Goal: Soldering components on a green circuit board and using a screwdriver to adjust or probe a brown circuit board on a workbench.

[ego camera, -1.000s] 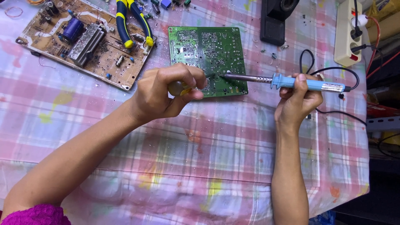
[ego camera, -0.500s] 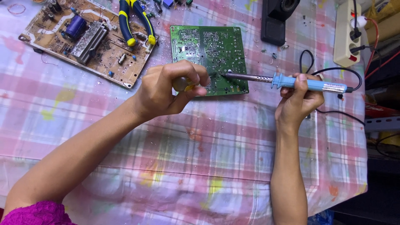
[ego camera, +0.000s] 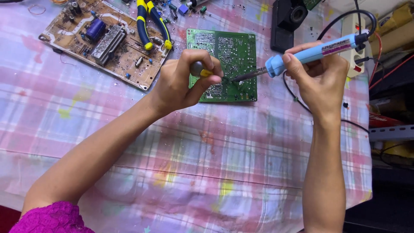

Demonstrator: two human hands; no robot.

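Observation:
A green circuit board (ego camera: 233,56) lies solder side up on the checked tablecloth. My left hand (ego camera: 183,82) is closed around a small tool with a grey and yellow handle (ego camera: 200,70), its end down on the board's near left part. My right hand (ego camera: 319,75) grips a blue soldering iron (ego camera: 315,54). The iron's dark metal tip (ego camera: 243,77) slants down to the board right beside the left hand's fingertips. The spot where the two tools meet is partly hidden by my fingers.
A brown circuit board (ego camera: 103,39) with a blue capacitor and a heatsink lies at the far left, blue and yellow pliers (ego camera: 153,23) beside it. A black box (ego camera: 289,21) and a white power strip (ego camera: 355,47) stand at the far right. The iron's black cord (ego camera: 302,101) loops near the table edge.
My right hand has tilted the iron's handle upward and drawn in toward the board. The left hand stays on the board with its tool.

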